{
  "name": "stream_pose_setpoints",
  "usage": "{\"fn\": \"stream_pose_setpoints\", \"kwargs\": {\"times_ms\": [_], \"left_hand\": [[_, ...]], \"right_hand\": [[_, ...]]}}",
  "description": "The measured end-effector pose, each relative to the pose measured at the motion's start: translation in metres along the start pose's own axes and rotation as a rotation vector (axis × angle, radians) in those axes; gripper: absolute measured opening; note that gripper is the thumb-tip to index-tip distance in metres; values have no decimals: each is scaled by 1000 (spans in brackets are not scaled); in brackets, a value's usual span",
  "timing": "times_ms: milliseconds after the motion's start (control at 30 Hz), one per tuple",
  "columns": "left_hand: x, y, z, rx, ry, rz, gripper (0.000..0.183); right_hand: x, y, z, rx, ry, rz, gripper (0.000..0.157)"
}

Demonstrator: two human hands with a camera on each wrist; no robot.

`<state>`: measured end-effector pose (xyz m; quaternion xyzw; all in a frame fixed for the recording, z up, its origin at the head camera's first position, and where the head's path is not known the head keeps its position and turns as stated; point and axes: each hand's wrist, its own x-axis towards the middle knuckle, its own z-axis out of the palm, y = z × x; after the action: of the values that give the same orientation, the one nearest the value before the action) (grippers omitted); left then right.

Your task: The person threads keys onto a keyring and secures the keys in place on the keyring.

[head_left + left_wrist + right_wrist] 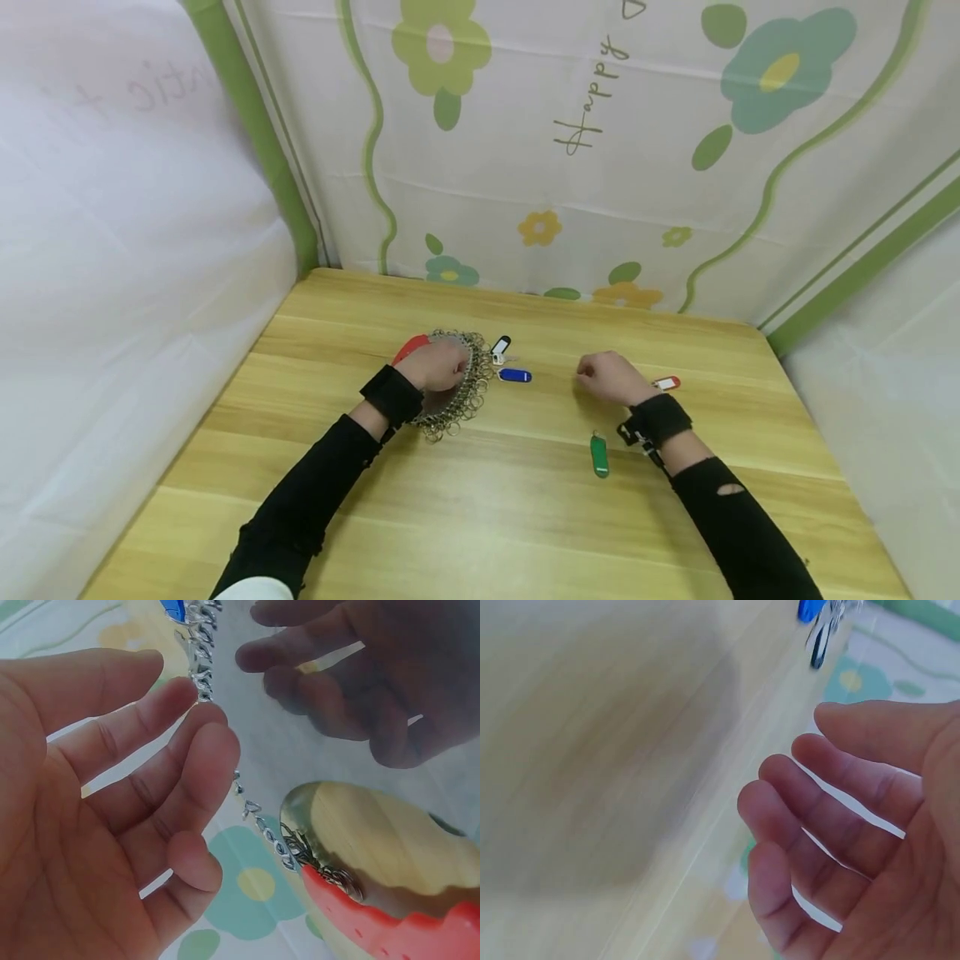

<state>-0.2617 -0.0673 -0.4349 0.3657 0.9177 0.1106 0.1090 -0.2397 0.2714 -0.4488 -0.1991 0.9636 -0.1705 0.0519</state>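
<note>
A round shiny dish-like thing (441, 403) lies left of centre, fringed with several small metal rings (475, 398). A red scalloped piece (375, 919) shows at its side. My left hand (437, 365) is over it, fingers loosely bent and nothing held; the shiny surface (450, 806) mirrors that hand. Hovering over the table to the right, my right hand (611, 377) has its fingers softly curved around nothing. Between the hands are a blue key tag (515, 376) and a black-edged white tag (501, 345) beside a small key (499, 359).
Closer to me lies a green key tag (599, 456). A red-edged tag (667, 383) sits just beyond the right wrist. The wooden table (465, 517) is enclosed by white fabric walls, the back one (487, 167) printed with flowers.
</note>
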Motion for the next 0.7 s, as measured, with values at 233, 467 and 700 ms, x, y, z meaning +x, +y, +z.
{"fn": "stream_pose_setpoints", "kwargs": {"times_ms": [233, 467, 700], "left_hand": [[-4, 5, 0, -25, -38, -79, 14], [-2, 9, 2, -4, -7, -34, 11], [5, 16, 3, 20, -25, -21, 4]], "right_hand": [[-33, 41, -16, -35, 13, 84, 14], [-58, 76, -28, -83, 69, 109, 20], [-73, 102, -25, -191, 107, 109, 29]]}}
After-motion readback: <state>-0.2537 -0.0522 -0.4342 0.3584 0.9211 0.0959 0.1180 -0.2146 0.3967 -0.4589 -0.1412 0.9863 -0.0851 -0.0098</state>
